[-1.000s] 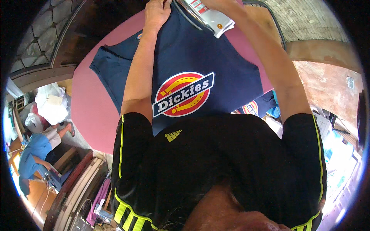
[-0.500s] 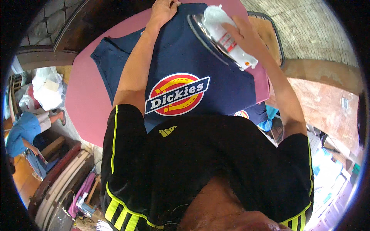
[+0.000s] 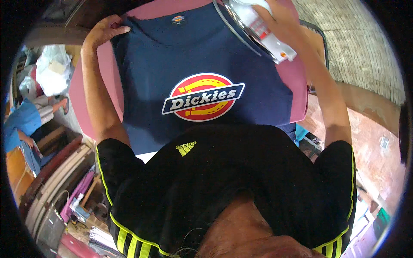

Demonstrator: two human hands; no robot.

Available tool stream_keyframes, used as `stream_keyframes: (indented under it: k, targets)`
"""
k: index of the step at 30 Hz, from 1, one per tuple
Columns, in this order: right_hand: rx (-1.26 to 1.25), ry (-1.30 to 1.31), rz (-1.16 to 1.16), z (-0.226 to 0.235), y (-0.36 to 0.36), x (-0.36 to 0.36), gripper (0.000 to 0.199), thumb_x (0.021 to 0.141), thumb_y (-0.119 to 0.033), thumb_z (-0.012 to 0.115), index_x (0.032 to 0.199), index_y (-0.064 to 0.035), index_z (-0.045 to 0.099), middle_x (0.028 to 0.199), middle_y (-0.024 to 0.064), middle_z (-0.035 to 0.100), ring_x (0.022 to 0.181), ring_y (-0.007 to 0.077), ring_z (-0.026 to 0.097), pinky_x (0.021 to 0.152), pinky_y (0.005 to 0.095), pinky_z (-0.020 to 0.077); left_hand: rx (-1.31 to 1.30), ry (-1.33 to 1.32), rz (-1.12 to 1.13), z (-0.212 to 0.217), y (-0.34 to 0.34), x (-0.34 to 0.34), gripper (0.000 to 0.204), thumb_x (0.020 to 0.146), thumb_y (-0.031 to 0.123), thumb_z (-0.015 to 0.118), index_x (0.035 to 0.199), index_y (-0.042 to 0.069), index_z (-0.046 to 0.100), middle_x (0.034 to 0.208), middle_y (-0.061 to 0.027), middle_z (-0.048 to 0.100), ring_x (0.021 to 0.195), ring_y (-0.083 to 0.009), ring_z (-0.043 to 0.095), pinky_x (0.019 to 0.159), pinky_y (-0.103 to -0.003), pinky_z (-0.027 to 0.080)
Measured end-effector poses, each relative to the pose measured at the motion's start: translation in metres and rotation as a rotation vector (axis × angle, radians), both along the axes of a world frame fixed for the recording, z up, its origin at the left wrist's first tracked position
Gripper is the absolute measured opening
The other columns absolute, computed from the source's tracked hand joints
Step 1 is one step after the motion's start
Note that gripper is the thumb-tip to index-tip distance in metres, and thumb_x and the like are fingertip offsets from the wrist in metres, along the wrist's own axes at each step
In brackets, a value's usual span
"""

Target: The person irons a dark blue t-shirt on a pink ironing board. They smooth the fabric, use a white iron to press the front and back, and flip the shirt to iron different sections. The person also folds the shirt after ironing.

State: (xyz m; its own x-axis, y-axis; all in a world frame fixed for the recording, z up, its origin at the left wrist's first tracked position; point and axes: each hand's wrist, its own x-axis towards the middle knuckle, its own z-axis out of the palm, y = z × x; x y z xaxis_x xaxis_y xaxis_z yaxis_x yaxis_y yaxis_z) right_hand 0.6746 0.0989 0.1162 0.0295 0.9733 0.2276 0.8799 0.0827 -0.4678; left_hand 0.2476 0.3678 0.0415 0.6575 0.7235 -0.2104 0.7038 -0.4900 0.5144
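A: Clock taken about the middle of the view. Far left?
B: Co-worker (image 3: 28,118) in a blue top at 9. White plastic bag (image 3: 53,71) between 9 and 10.
A: Next?
B: Pink board (image 3: 78,101), its rounded edge showing at 9 to 10. Left hand (image 3: 107,31) between 10 and 11, thumb on the cloth's upper corner, fingers bent at its edge. Pinched or merely resting: cannot tell.
A: And the shirt?
B: Navy shirt (image 3: 193,60), spread on the board at 12, neckline uppermost. Neck label (image 3: 177,19) near 11:30; large round emblem (image 3: 204,96) below it.
A: Right side?
B: Iron (image 3: 258,30) at 1, white with a bright metal base, over the shirt's upper corner. Sole contact unclear. Right hand (image 3: 278,19), also at 1, wrapped around the iron's handle.
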Motion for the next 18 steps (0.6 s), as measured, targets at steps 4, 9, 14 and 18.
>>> stream_keyframes:
  k: [4, 9, 14, 18]
  targets:
    - [-0.074, -0.156, 0.264, 0.004, -0.034, -0.004, 0.028, 0.096, -0.026, 0.065, 0.111, -0.0021, 0.06, 0.094, 0.0212, 0.066, 0.079, 0.0379, 0.065, 0.071, 0.0417, 0.0507, -0.109, -0.276, 0.005, -0.019, 0.005, -0.018, 0.043, 0.084, 0.038, 0.079, 0.11, 0.005, 0.07, 0.095, -0.0057, 0.069, 0.095, -0.0191, 0.063, 0.087, -0.033, 0.049]
    - [-0.131, -0.256, 0.389, 0.001, -0.023, -0.029, 0.03, 0.095, -0.029, 0.066, 0.113, -0.005, 0.061, 0.093, 0.0194, 0.067, 0.077, 0.036, 0.065, 0.071, 0.0395, 0.0517, 0.245, -0.422, 0.076, -0.035, -0.016, 0.0, 0.025, 0.097, 0.023, 0.065, 0.082, 0.005, 0.057, 0.076, 0.0024, 0.049, 0.076, -0.0085, 0.045, 0.065, -0.03, 0.043]
    - [-0.034, -0.302, 0.594, 0.006, 0.015, -0.086, 0.035, 0.096, -0.033, 0.061, 0.106, 0.0004, 0.059, 0.087, 0.022, 0.066, 0.078, 0.0392, 0.067, 0.067, 0.0441, 0.0528, 0.125, -0.525, 0.184, -0.041, -0.017, -0.003, 0.022, 0.096, 0.023, 0.067, 0.082, 0.009, 0.06, 0.07, 0.0065, 0.051, 0.068, -0.0056, 0.046, 0.059, -0.027, 0.041]
    - [0.151, -0.184, 0.748, -0.006, 0.032, -0.115, 0.035, 0.095, -0.036, 0.061, 0.1, -0.0015, 0.059, 0.085, 0.0229, 0.065, 0.078, 0.0414, 0.067, 0.068, 0.0467, 0.0523, 0.112, -0.567, 0.169, -0.052, -0.005, -0.003, 0.022, 0.093, 0.021, 0.072, 0.08, 0.009, 0.061, 0.069, 0.0067, 0.054, 0.065, -0.0051, 0.047, 0.057, -0.026, 0.041]
